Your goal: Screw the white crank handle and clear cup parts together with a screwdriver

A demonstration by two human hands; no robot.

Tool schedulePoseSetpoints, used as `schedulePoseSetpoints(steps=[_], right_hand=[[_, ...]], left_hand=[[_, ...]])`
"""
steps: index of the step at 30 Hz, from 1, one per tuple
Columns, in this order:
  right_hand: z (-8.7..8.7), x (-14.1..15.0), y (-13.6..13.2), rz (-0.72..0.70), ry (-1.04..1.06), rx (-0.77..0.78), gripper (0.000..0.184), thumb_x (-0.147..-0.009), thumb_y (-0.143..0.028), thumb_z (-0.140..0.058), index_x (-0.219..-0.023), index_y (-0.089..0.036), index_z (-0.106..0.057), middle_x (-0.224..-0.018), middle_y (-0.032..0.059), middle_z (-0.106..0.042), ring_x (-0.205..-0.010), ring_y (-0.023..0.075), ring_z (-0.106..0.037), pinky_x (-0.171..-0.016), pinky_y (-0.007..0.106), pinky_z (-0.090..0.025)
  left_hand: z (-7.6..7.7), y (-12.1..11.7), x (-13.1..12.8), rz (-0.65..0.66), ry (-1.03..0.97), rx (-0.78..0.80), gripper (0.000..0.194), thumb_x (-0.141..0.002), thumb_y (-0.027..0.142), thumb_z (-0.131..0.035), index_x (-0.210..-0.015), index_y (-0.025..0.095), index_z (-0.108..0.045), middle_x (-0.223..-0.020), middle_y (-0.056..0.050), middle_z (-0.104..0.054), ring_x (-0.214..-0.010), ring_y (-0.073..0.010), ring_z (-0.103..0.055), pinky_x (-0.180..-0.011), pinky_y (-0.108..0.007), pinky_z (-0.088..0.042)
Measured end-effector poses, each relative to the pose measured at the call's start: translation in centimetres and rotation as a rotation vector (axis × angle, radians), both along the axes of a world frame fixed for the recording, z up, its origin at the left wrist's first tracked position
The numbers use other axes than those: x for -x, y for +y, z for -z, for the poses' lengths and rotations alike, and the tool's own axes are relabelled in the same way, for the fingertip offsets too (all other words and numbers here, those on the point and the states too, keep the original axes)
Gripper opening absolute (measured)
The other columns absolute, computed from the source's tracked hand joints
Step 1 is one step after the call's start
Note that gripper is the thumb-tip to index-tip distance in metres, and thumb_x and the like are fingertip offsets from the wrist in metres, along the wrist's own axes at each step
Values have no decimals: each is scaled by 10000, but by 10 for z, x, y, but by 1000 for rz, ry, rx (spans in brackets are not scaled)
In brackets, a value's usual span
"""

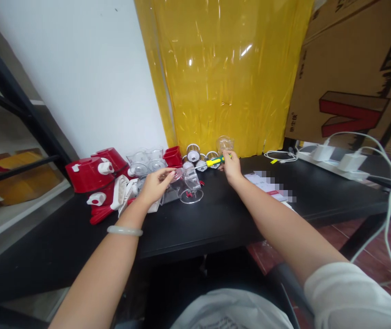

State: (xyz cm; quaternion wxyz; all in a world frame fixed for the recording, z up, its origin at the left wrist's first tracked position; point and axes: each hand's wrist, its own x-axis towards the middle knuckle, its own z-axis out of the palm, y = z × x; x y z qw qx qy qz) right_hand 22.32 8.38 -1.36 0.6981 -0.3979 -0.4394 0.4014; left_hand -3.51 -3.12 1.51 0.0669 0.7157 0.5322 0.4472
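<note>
My right hand (231, 165) is closed around a screwdriver (216, 161) with a yellow and green handle. Its thin shaft points left toward the clear parts. My left hand (157, 185) pinches a round clear plastic piece (177, 175) between thumb and fingers, close to the screwdriver's tip. Just right of that hand stands a clear plastic housing (191, 178) with a round rim (191, 202) facing me and small red bits seen through it. Beyond the screwdriver sit several white-ended metal drums (193, 154). Another clear round part (224, 143) rests behind my right hand.
Red plastic housings (87, 176) with white knobs crowd the left, beside white parts (121, 192), clear cups (147, 162) and a red square container (172, 156). A partly blurred printed sheet (267, 185) and a power strip (332, 164) with cables lie rightward on the black table (188, 233).
</note>
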Motion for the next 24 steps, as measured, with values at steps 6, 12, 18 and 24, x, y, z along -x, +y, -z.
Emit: schedulePoseSetpoints(steps=[6, 12, 18, 24], right_hand=[[-1, -1, -4, 17, -28, -26, 324, -948, -491, -425, -871, -219, -583, -586, -55, -511, -402, 98, -506, -405, 211, -395], [-9, -3, -1, -25, 29, 15, 224, -907, -316, -428, -901, -202, -621, -742, -26, -565, -472, 96, -546, -440, 220, -420], [-11, -5, 3, -13, -45, 1, 187, -929, -371, -504, -947, -210, -598, -614, -58, -521, -420, 91, -492, -436, 205, -383], [-4, -7, 4, 69, -83, -72, 384, -876, -599, -593, -907, -217, -579, -670, -44, -550, -447, 70, -481, -430, 191, -370]], left_hand=[[0, 1, 1, -1, 7, -16, 562, -883, 638, -576, -1123, 163, -753, -1075, -108, -793, -976, -274, -734, -886, -368, -573], [2, 2, 1, -24, 56, -29, 542, -892, 622, -563, -1131, 178, -760, -1054, -91, -794, -944, -260, -725, -873, -350, -566], [3, 6, 1, 3, 43, -30, 536, -897, 594, -568, -1141, 154, -754, -1043, -103, -789, -993, -261, -719, -891, -339, -562], [3, 6, 0, -2, 40, -16, 536, -888, 601, -567, -1134, 163, -752, -1040, -96, -790, -1023, -265, -712, -914, -352, -558]])
